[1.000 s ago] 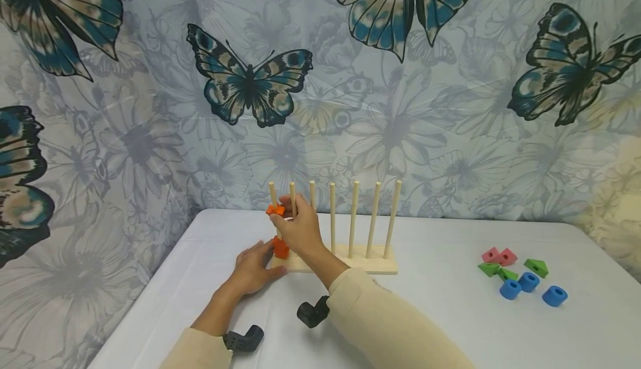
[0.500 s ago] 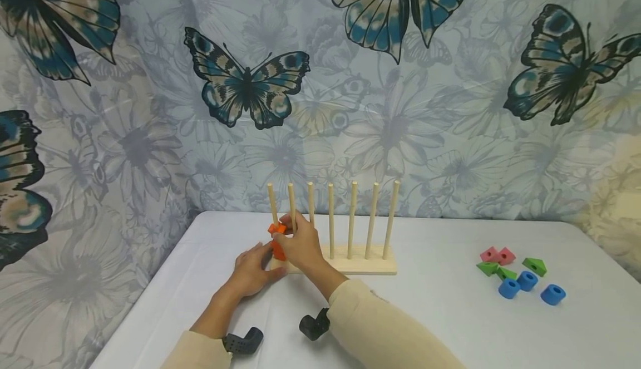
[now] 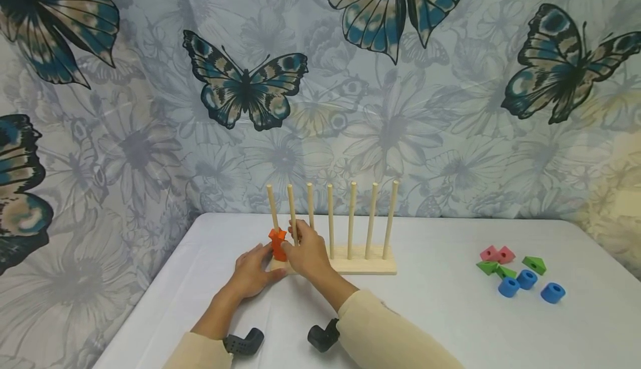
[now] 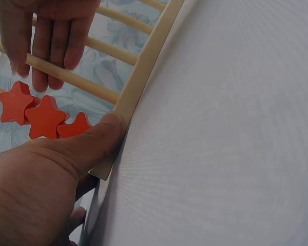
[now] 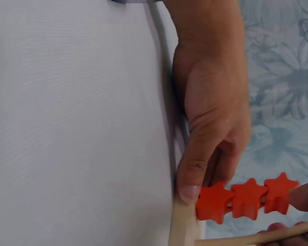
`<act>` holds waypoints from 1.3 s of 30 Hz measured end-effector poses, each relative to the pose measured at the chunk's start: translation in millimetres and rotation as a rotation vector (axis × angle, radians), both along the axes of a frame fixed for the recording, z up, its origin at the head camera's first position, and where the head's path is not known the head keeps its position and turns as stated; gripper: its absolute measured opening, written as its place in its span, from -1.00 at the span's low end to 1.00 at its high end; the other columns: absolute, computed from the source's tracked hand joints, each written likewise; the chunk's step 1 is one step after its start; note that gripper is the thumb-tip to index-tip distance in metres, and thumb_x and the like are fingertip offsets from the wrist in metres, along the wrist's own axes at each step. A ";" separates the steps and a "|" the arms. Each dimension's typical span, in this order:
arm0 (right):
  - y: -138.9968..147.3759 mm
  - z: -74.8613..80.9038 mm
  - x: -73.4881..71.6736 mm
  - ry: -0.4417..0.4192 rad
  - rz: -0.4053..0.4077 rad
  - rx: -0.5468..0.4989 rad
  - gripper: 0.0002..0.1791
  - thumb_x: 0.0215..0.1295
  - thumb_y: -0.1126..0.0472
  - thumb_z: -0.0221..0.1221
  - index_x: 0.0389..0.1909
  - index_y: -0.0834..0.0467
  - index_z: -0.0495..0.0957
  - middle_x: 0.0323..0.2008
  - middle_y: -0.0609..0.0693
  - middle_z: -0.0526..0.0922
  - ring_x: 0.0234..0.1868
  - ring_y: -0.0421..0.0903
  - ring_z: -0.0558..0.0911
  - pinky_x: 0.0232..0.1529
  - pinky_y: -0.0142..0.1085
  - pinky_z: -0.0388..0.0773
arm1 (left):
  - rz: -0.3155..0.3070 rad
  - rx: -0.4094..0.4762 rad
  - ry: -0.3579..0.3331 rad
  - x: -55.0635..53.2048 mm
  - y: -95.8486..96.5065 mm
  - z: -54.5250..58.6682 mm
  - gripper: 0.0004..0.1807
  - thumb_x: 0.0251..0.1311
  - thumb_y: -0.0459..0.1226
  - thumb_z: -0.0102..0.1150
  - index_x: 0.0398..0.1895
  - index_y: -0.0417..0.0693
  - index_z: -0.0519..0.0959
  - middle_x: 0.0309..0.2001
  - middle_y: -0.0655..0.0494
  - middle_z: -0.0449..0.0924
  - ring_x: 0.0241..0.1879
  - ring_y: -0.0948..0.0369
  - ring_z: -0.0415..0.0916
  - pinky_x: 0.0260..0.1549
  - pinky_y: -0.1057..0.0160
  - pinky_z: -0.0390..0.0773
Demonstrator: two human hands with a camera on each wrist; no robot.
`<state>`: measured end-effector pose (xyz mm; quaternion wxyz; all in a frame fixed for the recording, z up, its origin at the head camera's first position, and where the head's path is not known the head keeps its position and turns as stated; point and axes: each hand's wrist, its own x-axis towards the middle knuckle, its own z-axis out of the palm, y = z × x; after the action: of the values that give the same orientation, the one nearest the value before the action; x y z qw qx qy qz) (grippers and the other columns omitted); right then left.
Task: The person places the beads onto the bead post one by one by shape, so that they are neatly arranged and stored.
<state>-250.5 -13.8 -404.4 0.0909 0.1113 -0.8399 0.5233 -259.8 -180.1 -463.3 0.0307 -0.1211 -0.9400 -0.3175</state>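
Three orange-red star beads (image 3: 277,246) are stacked on the leftmost peg (image 3: 272,205) of a wooden peg stand (image 3: 358,266). In the left wrist view, the middle star bead (image 4: 44,119) sits between the other two. My left hand (image 3: 252,271) grips the left end of the base, its thumb on the front edge and its fingers partly hidden. Beside the stack is my right hand (image 3: 309,253), holding no bead. Its fingers (image 4: 66,41) look straight and loose in the left wrist view, behind the second peg. The right thumb (image 5: 304,196) is close to the top star; whether they touch is unclear.
At the table's right lie pink blocks (image 3: 506,255), green triangular blocks (image 3: 535,265) and blue cylinders (image 3: 553,293), all with holes. Several bare pegs (image 3: 352,221) rise from the stand. A patterned butterfly cloth (image 3: 400,135) hangs behind the white table (image 3: 440,313).
My right hand lowered the third star bead down the leftmost peg onto the other two, then let go and drew slightly right. The left hand stayed on the base.
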 end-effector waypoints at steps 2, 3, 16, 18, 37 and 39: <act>6.4 3.5 5.6 0.018 0.023 0.004 -0.52 0.23 0.29 0.24 0.19 0.20 0.46 0.03 0.09 0.62 0.09 0.08 0.56 0.10 -0.05 0.47 | 0.009 0.008 -0.009 0.1 0.9 -0.1 -0.13 0.02 -0.03 0.43 0.37 -0.21 0.33 0.28 -0.13 0.39 0.38 -0.14 0.07 0.30 -0.18 -0.14; 9.7 5.1 8.4 0.030 0.038 0.005 -0.50 0.24 0.29 0.23 0.21 0.22 0.44 0.06 0.11 0.60 0.10 0.08 0.55 0.11 -0.06 0.46 | 0.014 0.009 -0.012 0.0 1.2 -0.1 -0.13 0.02 -0.03 0.43 0.37 -0.21 0.33 0.28 -0.14 0.39 0.38 -0.14 0.07 0.30 -0.18 -0.15; 61.0 34.0 41.7 0.162 0.101 -0.053 -0.54 0.25 0.30 0.23 0.19 0.16 0.48 0.03 0.02 0.61 0.01 -0.01 0.60 0.01 -0.13 0.54 | 0.012 0.022 0.005 -0.1 1.8 -1.5 -0.15 -0.01 -0.08 0.46 0.34 -0.23 0.35 0.27 -0.13 0.41 0.37 -0.15 0.08 0.31 -0.16 -0.14; 71.9 37.5 45.7 0.170 0.093 -0.069 -0.56 0.25 0.29 0.24 0.17 0.15 0.50 -0.02 0.00 0.62 -0.01 -0.01 0.60 -0.02 -0.13 0.55 | 0.009 0.026 0.004 -0.1 2.2 -1.3 -0.15 0.00 -0.09 0.46 0.35 -0.23 0.35 0.27 -0.13 0.40 0.38 -0.14 0.07 0.31 -0.15 -0.15; 177.5 66.3 86.4 0.350 -0.002 -0.033 -0.59 0.29 0.37 0.22 0.15 0.29 0.45 -0.08 0.05 0.58 -0.06 -0.09 0.57 -0.06 -0.49 0.49 | 0.004 0.015 0.001 -3.7 1.9 -3.2 -0.18 0.00 -0.07 0.46 0.32 -0.22 0.38 0.27 -0.13 0.40 0.38 -0.14 0.08 0.30 -0.16 -0.12; 186.3 70.1 90.0 0.361 -0.020 -0.009 -0.57 0.29 0.38 0.22 0.17 0.30 0.43 -0.05 0.05 0.56 -0.05 -0.12 0.56 -0.06 -0.52 0.48 | 0.013 0.016 -0.004 -3.8 1.5 -2.5 -0.18 0.00 -0.07 0.46 0.32 -0.21 0.38 0.28 -0.14 0.39 0.38 -0.13 0.08 0.31 -0.16 -0.13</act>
<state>-160.5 172.6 -334.2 0.2459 0.1947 -0.8087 0.4976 -263.7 -178.6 -465.8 0.0318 -0.1142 -0.9383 -0.3249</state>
